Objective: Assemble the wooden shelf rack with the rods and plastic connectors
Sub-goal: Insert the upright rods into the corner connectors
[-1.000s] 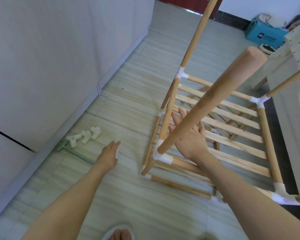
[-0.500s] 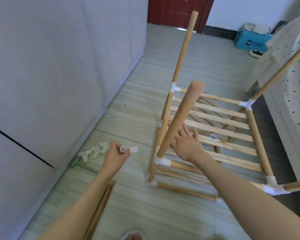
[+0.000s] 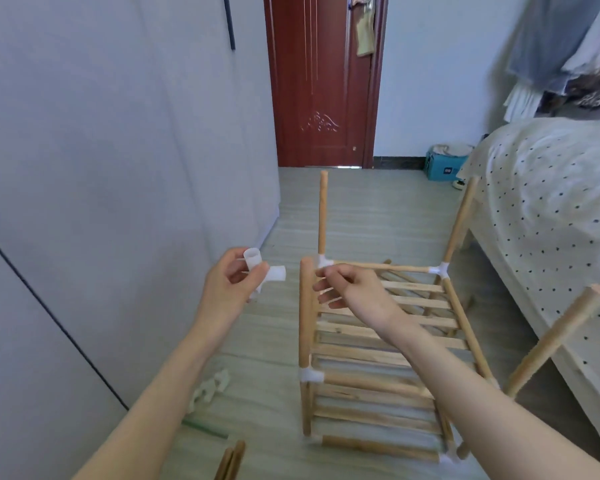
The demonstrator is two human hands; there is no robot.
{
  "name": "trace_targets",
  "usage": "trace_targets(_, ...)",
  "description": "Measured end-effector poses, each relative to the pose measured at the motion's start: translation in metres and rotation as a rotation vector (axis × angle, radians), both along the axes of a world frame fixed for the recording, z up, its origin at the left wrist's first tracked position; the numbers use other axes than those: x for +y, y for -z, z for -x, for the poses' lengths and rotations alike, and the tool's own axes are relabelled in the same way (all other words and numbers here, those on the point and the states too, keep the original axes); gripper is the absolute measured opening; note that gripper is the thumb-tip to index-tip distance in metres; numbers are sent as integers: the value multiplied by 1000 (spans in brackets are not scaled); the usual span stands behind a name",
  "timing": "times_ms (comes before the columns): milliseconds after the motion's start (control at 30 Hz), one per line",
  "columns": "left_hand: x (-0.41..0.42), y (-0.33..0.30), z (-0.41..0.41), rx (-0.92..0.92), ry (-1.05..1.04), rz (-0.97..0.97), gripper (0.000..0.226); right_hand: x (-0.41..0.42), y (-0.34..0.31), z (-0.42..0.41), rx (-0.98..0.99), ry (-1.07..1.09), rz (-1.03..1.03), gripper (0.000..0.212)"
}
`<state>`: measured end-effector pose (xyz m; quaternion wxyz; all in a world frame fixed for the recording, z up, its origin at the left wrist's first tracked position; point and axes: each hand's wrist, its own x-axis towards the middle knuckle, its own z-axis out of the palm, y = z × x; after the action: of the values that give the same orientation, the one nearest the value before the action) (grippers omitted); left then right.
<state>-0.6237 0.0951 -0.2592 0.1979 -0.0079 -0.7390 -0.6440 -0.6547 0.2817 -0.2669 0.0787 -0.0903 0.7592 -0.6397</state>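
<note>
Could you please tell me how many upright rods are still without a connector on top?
4: the near-left upright rod beside the right hand, the far-left upright rod, the far-right upright rod by the bed, and the near-right upright rod.

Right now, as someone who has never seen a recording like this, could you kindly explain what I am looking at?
There is no machine: a camera worn on a person's head looks forward and down at their two bare arms. The left hand holds a white plastic connector in its fingers. The right hand, fingers loosely curled and holding nothing, hovers beside the bare top of an upright rod. That rod belongs to a half-built wooden rack standing on the floor, its rods joined by white connectors. More loose connectors lie on the floor near the wall, and a bed stands to the right.
</note>
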Motion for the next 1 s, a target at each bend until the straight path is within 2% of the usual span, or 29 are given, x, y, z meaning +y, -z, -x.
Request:
trace_targets(200,19,-45,1,74,41,229,19,-7,-22,-22,139,36,161,17)
trace_targets(500,35,-59,-2,93,54,392,29,-17,-22,-15,155,57,267,10)
trace_targets(600,37,-61,-4,106,75,436,35,-18,-21,-15,177,51,276,16)
trace_targets(733,37,-61,-8,76,117,425,34,-19,-21,-15,198,56,282,21)
trace_targets(1000,36,-66,-11,4,136,267,24,-21,-22,-12,190,58,315,18)
